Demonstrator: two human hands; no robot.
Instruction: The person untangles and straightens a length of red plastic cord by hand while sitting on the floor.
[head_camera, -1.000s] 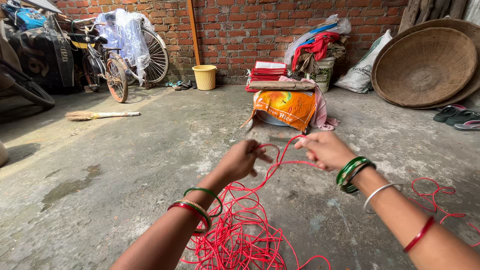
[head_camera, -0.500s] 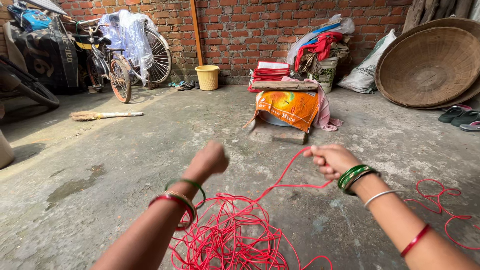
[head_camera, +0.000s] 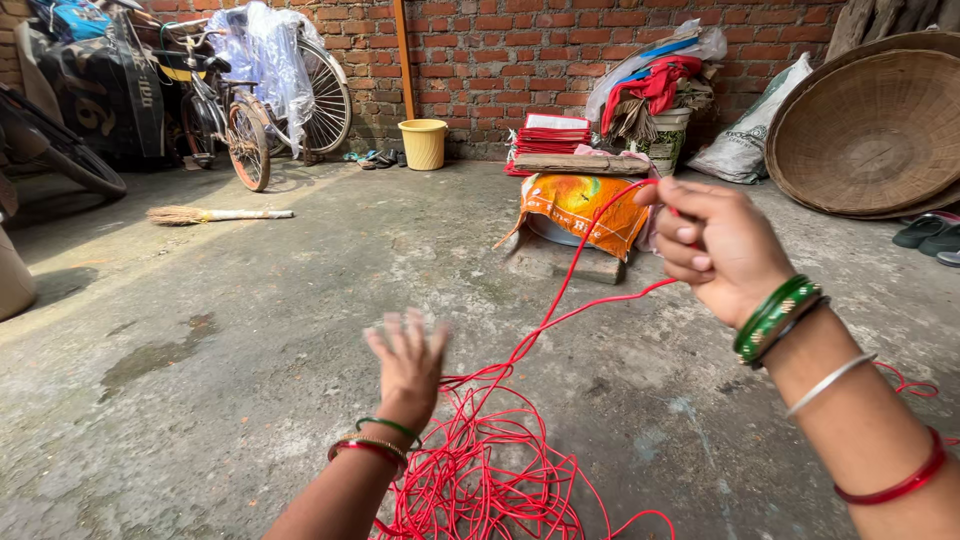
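Observation:
A tangled heap of red cord (head_camera: 480, 470) lies on the concrete floor in front of me. My right hand (head_camera: 720, 250) is raised at the right, fingers closed on a strand of the cord that runs down to the heap. My left hand (head_camera: 405, 360) hovers low over the heap, blurred, fingers spread and holding nothing. Both wrists wear bangles, green and red.
An orange sack over a low stand (head_camera: 578, 215) sits just beyond the cord. A yellow bucket (head_camera: 423, 143), bicycles (head_camera: 250, 110) and a broom (head_camera: 215, 214) are at the back left. A big woven basket (head_camera: 870, 130) leans at the right, by sandals (head_camera: 930, 235).
My right hand has lifted up and toward me, pulling the cord strand higher. My left hand has let go of the cord, opened and dropped lower.

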